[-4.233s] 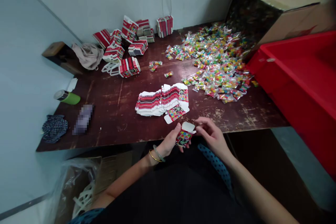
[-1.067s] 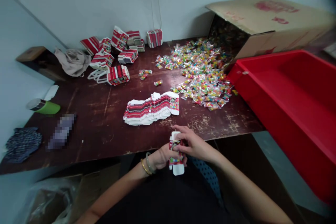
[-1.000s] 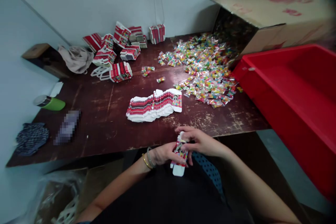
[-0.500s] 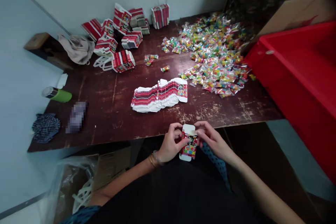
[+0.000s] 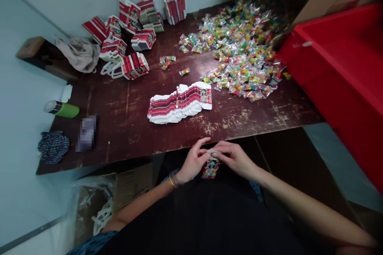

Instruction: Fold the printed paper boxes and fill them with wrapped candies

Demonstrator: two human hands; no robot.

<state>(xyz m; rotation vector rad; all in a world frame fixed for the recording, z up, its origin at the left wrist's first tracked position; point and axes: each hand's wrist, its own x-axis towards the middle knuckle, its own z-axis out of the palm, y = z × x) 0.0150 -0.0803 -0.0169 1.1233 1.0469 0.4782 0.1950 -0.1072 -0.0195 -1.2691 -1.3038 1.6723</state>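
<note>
A small red printed candy box is between my two hands, just off the table's front edge. My left hand grips its left side near the top, index finger raised. At the top edge, my right hand pinches the white flap with thumb and fingers. The flap lies folded over, and whether anything is inside the box cannot be seen. Ahead on the table lies a fanned row of flattened candy boxes. Beyond it spreads a heap of clear-wrapped colourful candies.
Bundles of flat boxes stand at the back left of the dark table. A red bin borders the right side. At the left are a green bottle and a checked cloth. Below stands an open carton.
The box's upright white top flap is now folded down under my fingers. My right hand has moved left onto the box top. The bottom flap no longer shows. The view has shifted slightly.
</note>
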